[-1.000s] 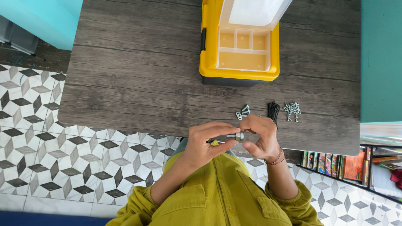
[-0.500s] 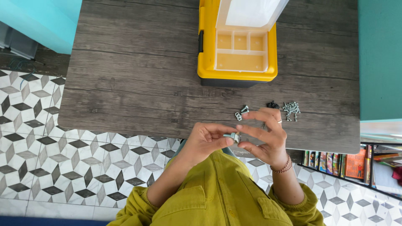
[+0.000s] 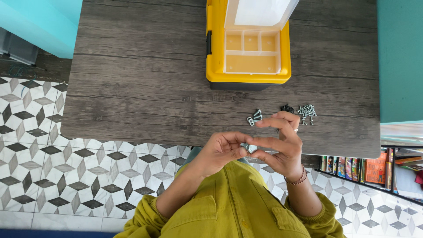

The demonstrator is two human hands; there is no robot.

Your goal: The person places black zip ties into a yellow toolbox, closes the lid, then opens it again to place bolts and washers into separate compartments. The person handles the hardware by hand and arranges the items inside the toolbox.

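Note:
My left hand (image 3: 219,151) and my right hand (image 3: 280,147) meet at the near edge of the dark wooden table (image 3: 145,83). Between their fingertips they pinch a small silver bolt with a nut (image 3: 247,147), mostly hidden by the fingers. My right hand's other fingers are spread above it. Just beyond my hands lie a few loose bolts and washers (image 3: 255,117), a bundle of black cable ties (image 3: 287,109) partly behind my right hand, and a pile of several small screws (image 3: 307,112).
An open yellow organiser box (image 3: 249,44) with empty compartments and a raised clear lid stands at the table's far side. Patterned floor tiles lie to the left, a teal wall and a shelf of books (image 3: 361,169) to the right.
My right hand has turned, its fingers spreading out from a curled grip. Both hands kept hold of the bolt and dropped slightly toward me.

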